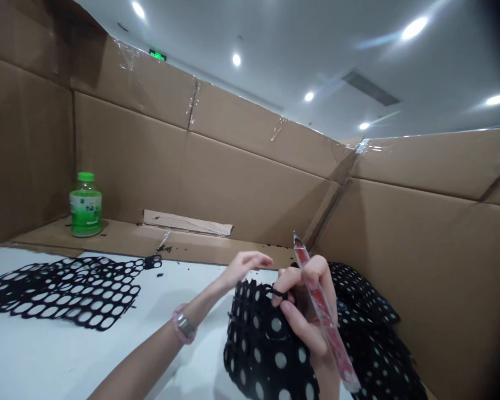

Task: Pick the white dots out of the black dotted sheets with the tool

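My right hand (pixel 312 297) is closed, with thumb and fingers pinching the upper edge of a black sheet dotted with white circles (pixel 270 344). A red, clear-plastic pen-shaped tool (pixel 323 311) with a dark pointed tip is also held in this hand, slanting up to the left. Just left of it, my left hand (pixel 248 266) reaches over the white surface with its fingers stretched out and nothing in them. It is nearest to the top edge of the dotted sheet; whether it touches cannot be made out. A bracelet circles the left wrist.
Black netting with round holes (pixel 87 294) lies spread on the white tabletop (pixel 33 355) at left. More dotted black material (pixel 375 339) is heaped at right. A green bottle (pixel 86 208) stands at back left. Tall cardboard walls (pixel 241 166) enclose the table; black scraps lie along the back.
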